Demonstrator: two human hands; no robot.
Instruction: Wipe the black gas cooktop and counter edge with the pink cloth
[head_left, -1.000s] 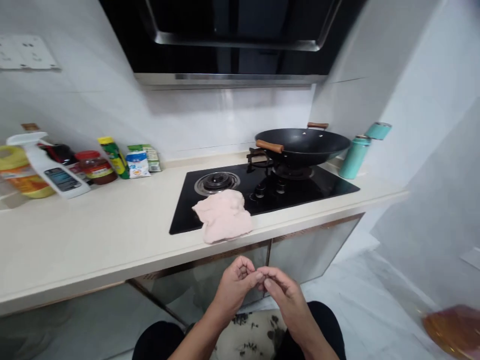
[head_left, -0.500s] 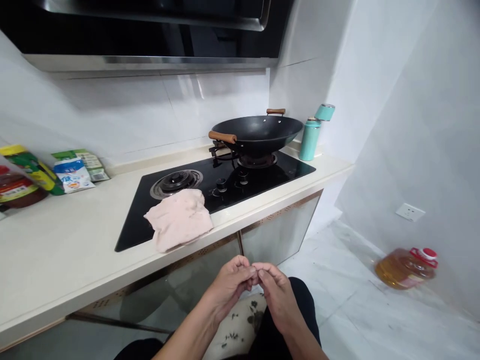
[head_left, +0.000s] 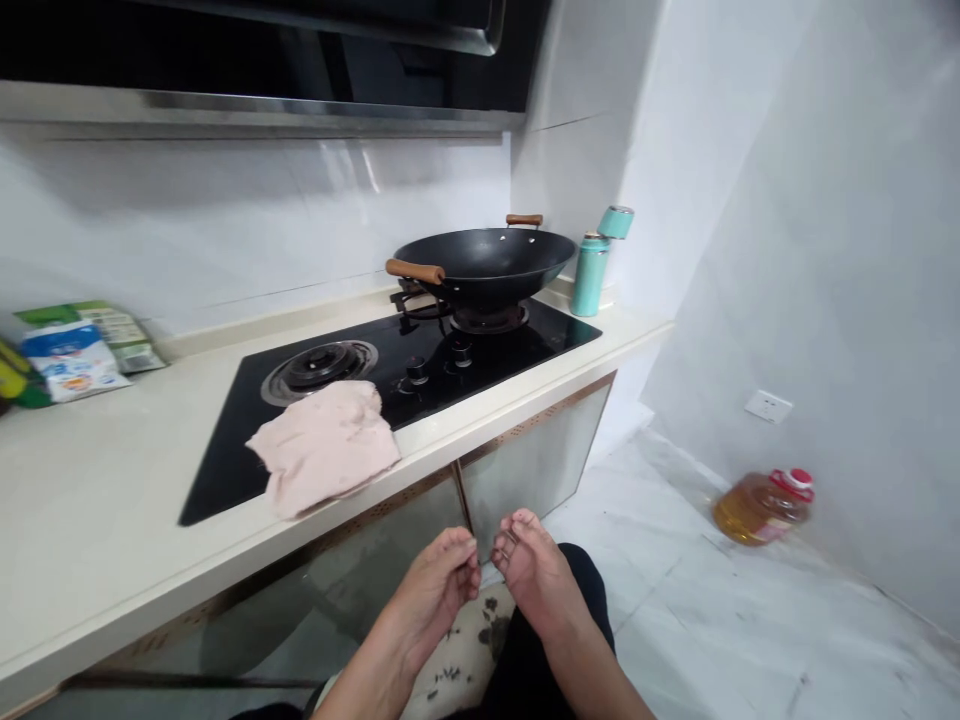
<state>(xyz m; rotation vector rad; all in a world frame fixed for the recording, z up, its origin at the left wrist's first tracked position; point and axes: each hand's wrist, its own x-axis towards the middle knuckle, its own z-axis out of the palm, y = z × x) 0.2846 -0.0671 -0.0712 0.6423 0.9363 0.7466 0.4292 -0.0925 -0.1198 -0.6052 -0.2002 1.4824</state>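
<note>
My left hand hovers in front of the cabinet doors above my lap. Its fingers are curled in and the thumb rests against the index finger, with nothing visible in the grip. Close by on its right is my right hand, palm turned inward. Its fingers are loosely bent with gaps between them, and they hold nothing that I can see. A narrow gap separates the two hands. Nearest to them on the counter, a crumpled pink cloth lies over the front left part of the black gas hob.
A black wok with wooden handles stands on the right burner. Beside it is a turquoise flask, its lid tipped aside. Seasoning packets lean at the left wall. An oil jug stands on the floor, right.
My hands were touching at the fingertips and have moved apart. The camera has turned slightly right, so the counter things appear further left.
</note>
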